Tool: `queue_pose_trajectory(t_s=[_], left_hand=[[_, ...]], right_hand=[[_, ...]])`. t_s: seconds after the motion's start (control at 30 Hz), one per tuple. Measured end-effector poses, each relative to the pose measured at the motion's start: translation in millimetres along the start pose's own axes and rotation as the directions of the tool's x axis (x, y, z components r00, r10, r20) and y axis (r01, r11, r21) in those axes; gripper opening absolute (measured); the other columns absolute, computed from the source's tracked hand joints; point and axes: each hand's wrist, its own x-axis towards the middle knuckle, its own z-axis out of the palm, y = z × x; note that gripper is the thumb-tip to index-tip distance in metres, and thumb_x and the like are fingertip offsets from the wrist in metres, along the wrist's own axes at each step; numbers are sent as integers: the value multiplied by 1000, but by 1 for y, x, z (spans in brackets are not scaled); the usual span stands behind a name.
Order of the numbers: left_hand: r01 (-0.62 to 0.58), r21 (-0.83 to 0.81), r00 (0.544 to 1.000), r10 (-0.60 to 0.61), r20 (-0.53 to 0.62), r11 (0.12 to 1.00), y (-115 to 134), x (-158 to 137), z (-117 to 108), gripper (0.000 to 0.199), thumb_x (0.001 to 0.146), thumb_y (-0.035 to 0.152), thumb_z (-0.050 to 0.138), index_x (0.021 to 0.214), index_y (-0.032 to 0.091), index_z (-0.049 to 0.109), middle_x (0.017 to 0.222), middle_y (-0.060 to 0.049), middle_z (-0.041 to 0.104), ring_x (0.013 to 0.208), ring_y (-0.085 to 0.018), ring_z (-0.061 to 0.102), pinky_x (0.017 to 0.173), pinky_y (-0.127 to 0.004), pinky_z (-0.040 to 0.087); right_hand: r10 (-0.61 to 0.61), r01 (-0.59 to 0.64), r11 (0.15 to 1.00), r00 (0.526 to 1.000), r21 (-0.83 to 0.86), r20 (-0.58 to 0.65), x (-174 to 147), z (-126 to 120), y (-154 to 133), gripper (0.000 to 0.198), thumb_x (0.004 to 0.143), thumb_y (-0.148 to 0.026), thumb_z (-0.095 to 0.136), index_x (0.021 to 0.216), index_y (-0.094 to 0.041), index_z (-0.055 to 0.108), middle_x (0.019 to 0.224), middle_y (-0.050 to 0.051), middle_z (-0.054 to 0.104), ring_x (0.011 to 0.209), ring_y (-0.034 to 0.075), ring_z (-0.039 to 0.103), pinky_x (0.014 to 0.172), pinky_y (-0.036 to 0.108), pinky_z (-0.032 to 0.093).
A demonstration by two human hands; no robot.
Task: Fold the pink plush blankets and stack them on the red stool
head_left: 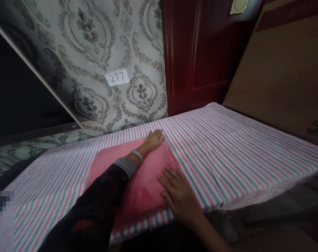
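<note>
A folded pink cloth (148, 175) lies on a surface spread with a sheet striped in pink, grey and white (206, 140). My left hand (155, 139) reaches across and rests flat on the cloth's far right corner, its fingers stretched out. Nearer to me, my right hand (178, 194) presses flat along the right edge of the pink cloth, fingers a little apart, holding nothing. A pale bracelet (137, 156) circles my left wrist, below a dark sleeve with a grey cuff. My left forearm hides part of the cloth.
Patterned wallpaper (88, 35) with a paper label reading 277 (117, 77) stands behind the sheet. A dark screen (22, 91) leans in at the left. Beyond the sheet are a dark red door (208, 45) and a large cardboard box (285, 70) at the right.
</note>
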Motion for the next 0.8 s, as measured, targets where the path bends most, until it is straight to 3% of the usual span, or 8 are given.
queue_pose_trajectory(t_s=[0.13,0.27,0.4,0.47,0.6,0.7,0.8], left_hand=[[-3,58,996,8,-85,998,20,-5,-23,63,102,42,30,152,4,33,161,-24,31,153,-33,17,124,-55,6],[-118,-13,989,116,-92,993,35,-33,-49,61,103,44,29,149,4,39,158,-21,37,151,-30,27,123,-47,21],[-247,-265,969,241,-57,932,45,-99,-64,65,104,54,19,148,14,44,156,-10,45,147,-22,37,123,-38,26],[-240,-339,968,248,-19,910,49,-136,-63,68,102,58,16,151,18,42,157,-7,44,145,-21,39,123,-37,27],[-271,-307,948,309,81,912,51,-184,-46,63,103,56,22,156,25,33,162,-6,34,151,-23,27,125,-47,17],[-344,-202,920,372,125,917,40,-186,-30,62,102,55,27,158,29,27,165,-7,25,155,-26,15,124,-58,3],[-372,-125,917,385,103,920,21,-167,-22,63,101,57,31,159,33,23,166,-6,21,155,-29,11,122,-63,0]], right_hand=[[-30,30,999,1000,-28,-8,-1,1,4,41,100,-25,48,138,-18,58,142,13,58,137,28,45,113,53,38],[-42,42,998,999,-54,6,-4,-1,7,41,101,-28,46,138,-18,58,144,13,56,140,28,43,115,52,34],[-46,45,997,999,-67,-16,-2,-11,-7,41,102,-29,42,139,-19,58,142,12,58,139,29,43,117,58,26],[-114,113,993,993,-26,-26,2,-16,-20,40,101,-28,44,137,-20,59,138,12,60,138,29,43,118,57,25],[-277,271,956,960,112,42,8,-12,-39,32,99,-29,50,125,-19,66,127,11,66,124,27,54,110,48,41],[-270,256,957,959,138,88,6,0,-39,33,97,-29,54,128,-21,64,122,10,68,117,26,58,107,48,44],[-248,232,961,963,147,102,-1,9,-34,39,96,-29,55,134,-20,60,133,11,63,128,26,53,112,50,41]])
